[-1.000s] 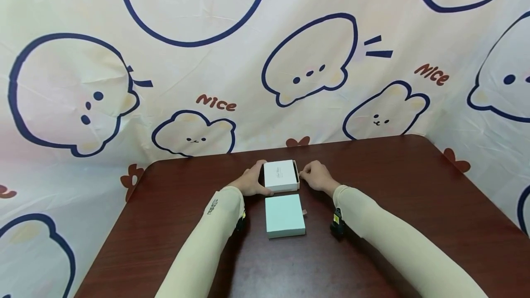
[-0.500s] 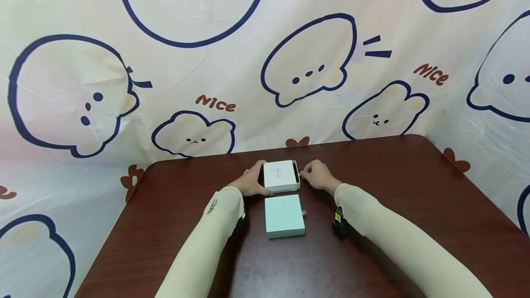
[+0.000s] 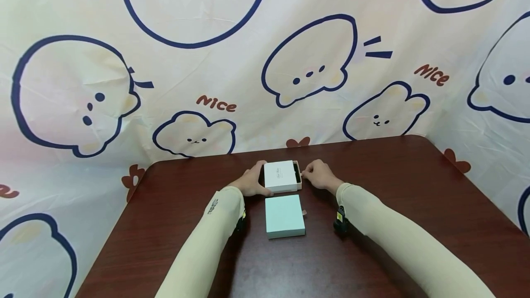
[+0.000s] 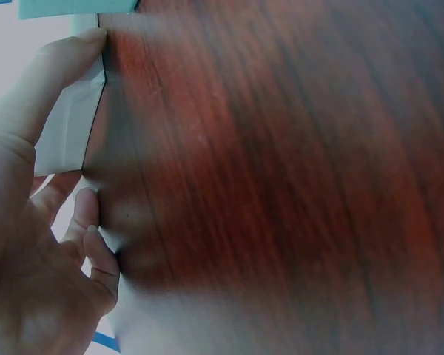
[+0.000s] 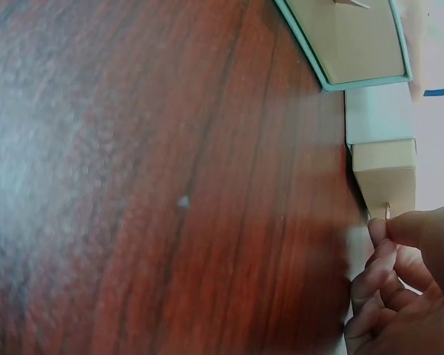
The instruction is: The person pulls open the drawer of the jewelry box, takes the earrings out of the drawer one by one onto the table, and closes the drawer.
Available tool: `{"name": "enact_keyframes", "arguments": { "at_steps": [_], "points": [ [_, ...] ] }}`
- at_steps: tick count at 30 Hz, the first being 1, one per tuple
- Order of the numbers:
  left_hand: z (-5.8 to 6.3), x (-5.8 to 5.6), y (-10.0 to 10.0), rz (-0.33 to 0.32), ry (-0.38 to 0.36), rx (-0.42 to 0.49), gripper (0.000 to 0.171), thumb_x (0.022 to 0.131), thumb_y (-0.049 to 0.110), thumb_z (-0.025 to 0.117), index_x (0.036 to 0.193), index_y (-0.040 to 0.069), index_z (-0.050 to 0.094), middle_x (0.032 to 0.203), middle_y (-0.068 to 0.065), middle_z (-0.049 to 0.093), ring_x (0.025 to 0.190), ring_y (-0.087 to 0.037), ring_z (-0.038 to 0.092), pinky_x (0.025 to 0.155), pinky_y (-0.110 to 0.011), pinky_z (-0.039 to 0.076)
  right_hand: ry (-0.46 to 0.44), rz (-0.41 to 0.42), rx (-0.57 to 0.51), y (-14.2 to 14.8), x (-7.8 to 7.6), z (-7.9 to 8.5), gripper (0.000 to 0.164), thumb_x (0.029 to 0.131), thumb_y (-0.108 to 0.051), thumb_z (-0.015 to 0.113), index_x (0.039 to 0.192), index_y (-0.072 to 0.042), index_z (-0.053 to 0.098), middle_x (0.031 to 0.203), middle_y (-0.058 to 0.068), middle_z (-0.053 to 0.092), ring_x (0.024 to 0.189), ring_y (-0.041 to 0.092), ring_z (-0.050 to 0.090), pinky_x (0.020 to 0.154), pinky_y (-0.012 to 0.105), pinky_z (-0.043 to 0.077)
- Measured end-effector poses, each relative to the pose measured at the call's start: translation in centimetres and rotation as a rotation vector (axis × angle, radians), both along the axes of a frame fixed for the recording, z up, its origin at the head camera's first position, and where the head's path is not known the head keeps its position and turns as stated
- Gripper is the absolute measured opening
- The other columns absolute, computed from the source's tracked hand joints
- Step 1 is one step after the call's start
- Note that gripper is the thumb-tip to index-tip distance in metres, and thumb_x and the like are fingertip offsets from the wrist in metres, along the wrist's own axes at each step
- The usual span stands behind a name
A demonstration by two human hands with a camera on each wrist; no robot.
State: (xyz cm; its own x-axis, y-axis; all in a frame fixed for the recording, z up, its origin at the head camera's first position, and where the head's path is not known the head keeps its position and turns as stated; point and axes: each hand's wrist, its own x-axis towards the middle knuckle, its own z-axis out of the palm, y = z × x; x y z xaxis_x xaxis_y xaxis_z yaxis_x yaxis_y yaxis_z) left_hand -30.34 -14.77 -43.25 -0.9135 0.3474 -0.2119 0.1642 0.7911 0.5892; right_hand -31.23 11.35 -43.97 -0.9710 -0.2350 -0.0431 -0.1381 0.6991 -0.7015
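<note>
A white drawer box (image 3: 279, 176) with small print on its lid lies toward the back of the table. My left hand (image 3: 250, 181) holds its sleeve from the left, thumb along the near side (image 4: 70, 111) and fingers reaching around behind. On the right, a cream inner drawer (image 5: 385, 174) sticks partly out, showing a dark inside in the head view. Thumb and forefinger of my right hand (image 3: 319, 174) pinch the small pull tab (image 5: 388, 210) on the drawer's front. The other fingers are curled in.
Just in front of the white box lies a mint-green drawer box (image 3: 285, 215), closed, its tab (image 3: 304, 213) pointing right. Both stand on a dark red-brown wooden table (image 3: 165, 243). A cartoon-printed cloth (image 3: 248, 72) rises behind the table's back edge.
My right hand has moved slightly right with the tab, and the drawer stands a little farther out of the white sleeve. The left hand and the mint-green box have stayed put.
</note>
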Motion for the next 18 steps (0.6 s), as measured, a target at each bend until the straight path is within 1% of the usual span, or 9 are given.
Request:
{"name": "enact_keyframes", "arguments": {
  "at_steps": [4,11,18],
  "points": [
    [0.04,0.01,0.01,-0.004,-0.002,0.001,0.106,0.081,0.031,0.086,0.160,0.016,0.016,0.149,-0.014,0.046,0.134,-0.034,0.041,0.111,-0.052,0.036,-0.006,0.000,0.002,0.14,0.04,0.10,0.035,0.103,-0.017,0.058,0.071,-0.006,0.070,0.069,0.003,0.063,0.061,0.015,0.051,0.060,0.027,0.041],
    [-0.08,-0.08,-0.03,0.002,0.006,0.000,0.105,0.081,0.031,0.085,0.160,0.016,0.017,0.148,-0.014,0.046,0.134,-0.034,0.043,0.111,-0.051,0.037,-0.012,0.004,0.012,0.40,0.04,0.24,0.035,0.103,-0.017,0.058,0.073,-0.006,0.072,0.075,0.005,0.067,0.063,0.015,0.052,0.060,0.027,0.041],
    [-0.10,-0.19,-0.07,0.003,0.001,0.002,0.105,0.081,0.032,0.085,0.159,0.016,0.018,0.147,-0.014,0.047,0.133,-0.034,0.043,0.111,-0.052,0.037,-0.001,-0.001,0.017,0.64,-0.04,0.28,0.034,0.102,-0.017,0.059,0.072,-0.006,0.071,0.072,0.004,0.065,0.064,0.014,0.052,0.061,0.027,0.041]
  ]
}}
